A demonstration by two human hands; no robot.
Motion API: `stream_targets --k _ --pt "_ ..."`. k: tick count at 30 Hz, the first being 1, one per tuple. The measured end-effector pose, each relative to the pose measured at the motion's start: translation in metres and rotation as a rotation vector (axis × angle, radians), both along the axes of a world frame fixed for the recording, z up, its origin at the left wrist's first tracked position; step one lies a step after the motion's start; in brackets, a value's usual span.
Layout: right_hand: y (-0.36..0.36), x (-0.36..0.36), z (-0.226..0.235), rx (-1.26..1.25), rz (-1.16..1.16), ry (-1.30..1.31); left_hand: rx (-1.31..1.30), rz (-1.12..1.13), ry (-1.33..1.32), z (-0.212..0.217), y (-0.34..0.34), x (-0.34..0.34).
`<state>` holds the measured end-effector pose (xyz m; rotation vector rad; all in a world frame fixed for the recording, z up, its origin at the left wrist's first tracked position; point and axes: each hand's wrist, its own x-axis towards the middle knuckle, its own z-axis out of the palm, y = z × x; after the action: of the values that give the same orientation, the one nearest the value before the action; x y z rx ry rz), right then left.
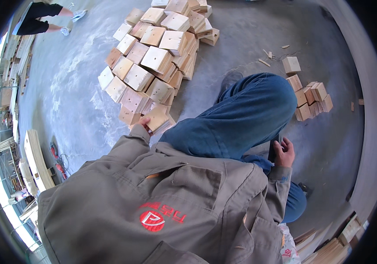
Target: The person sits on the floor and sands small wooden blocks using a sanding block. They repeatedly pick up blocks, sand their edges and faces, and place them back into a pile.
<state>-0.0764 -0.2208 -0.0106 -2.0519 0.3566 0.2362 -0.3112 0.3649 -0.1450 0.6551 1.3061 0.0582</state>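
Note:
My left hand [143, 125] grips the edge of a flat wooden block [157, 119] at the near end of a large pile, beside my bent knee. The block is pale, squarish and tilted, with others under it. On the other side of my legs, my right hand [284, 152] has its fingers curled by a dark, narrow object [274, 148]. That object is partly hidden by the hand and my jeans, so its kind is unclear. The pile of wooden blocks [155, 58] stretches away from me over the grey floor, many of them with small holes.
A smaller stack of wooden blocks [310, 99] stands at right, with one block [291, 64] and wood slivers [265, 60] beyond it. Long boards [37, 159] and a red tool with a cable [58, 159] lie at left. Another person [39, 20] is at far left.

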Motion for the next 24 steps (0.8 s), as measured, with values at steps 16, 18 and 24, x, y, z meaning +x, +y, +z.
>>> stream_targets --k 16,18,24 --pt "0.007 -0.001 -0.011 0.005 0.097 0.023 -0.122 0.084 -0.024 -0.122 0.044 -0.028" --pt "0.006 -0.003 -0.009 -0.039 0.106 0.027 -0.067 0.075 -0.015 -0.112 0.035 -0.021" --pt "0.008 -0.003 -0.006 -0.105 0.134 0.021 0.037 0.067 -0.010 -0.087 0.022 -0.012"
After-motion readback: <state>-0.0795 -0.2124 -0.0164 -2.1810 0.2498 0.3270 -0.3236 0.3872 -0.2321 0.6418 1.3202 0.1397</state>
